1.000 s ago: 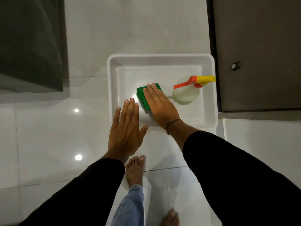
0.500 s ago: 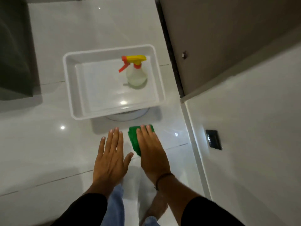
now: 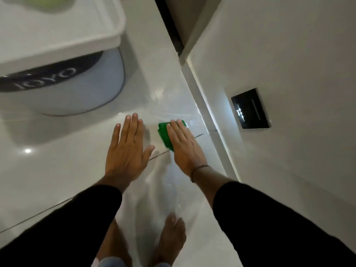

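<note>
My right hand point(image 3: 185, 151) holds a green sponge point(image 3: 165, 134) under its straight fingers, low over the white tiled floor point(image 3: 57, 170) and close to the wall's foot. Its thumb is hidden beneath the sponge. To the left of it my left hand point(image 3: 126, 151) is spread flat, palm down, holding nothing. Both arms are in black sleeves.
A white tray point(image 3: 63, 45) sits at top left on a round white stool point(image 3: 81, 91) with a dark band. A blurred pale-green bottle base point(image 3: 48, 1) shows inside the tray. A white wall point(image 3: 289, 64) with a black plate point(image 3: 250, 108) stands at right. My bare feet point(image 3: 171, 239) are below.
My right hand lifted the sponge out of the tray and brought it down toward the floor by the wall. The left hand came along beside it, and the view dropped lower.
</note>
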Motion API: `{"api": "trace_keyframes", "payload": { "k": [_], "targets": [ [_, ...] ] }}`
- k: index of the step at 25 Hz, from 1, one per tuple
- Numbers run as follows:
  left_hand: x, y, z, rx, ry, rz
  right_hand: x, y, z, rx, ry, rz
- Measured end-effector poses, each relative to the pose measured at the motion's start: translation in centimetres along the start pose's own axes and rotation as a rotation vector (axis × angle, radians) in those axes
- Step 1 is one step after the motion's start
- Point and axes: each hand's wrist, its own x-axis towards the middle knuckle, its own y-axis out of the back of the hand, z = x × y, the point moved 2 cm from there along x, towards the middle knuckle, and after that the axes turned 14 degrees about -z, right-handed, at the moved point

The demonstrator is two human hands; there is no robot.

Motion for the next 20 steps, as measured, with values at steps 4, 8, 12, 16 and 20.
{"api": "trace_keyframes", "payload": {
  "k": [4, 8, 12, 16, 20],
  "targets": [
    [7.2, -4.3, 0.8, -0.026, 0.041, 0.049, 6.9, -1.8, 5.7, -0.111, 0.013, 0.095],
    [10.6, -8.8, 1.1, -0.079, 0.088, 0.072, 10.0, -3.5, 9.1, -0.133, -0.027, 0.114],
    [10.6, -10.7, 0.8, -0.07, 0.085, 0.141, 9.6, -4.0, 8.7, -0.051, 0.011, 0.101],
    [10.5, -10.5, 0.7, -0.059, 0.082, 0.166, 11.1, -4.3, 7.3, -0.087, -0.111, 0.122],
    [10.4, -10.8, 0.6, -0.053, 0.072, 0.182, 13.7, -3.5, 8.9, -0.14, -0.183, 0.183]
  ]
}}
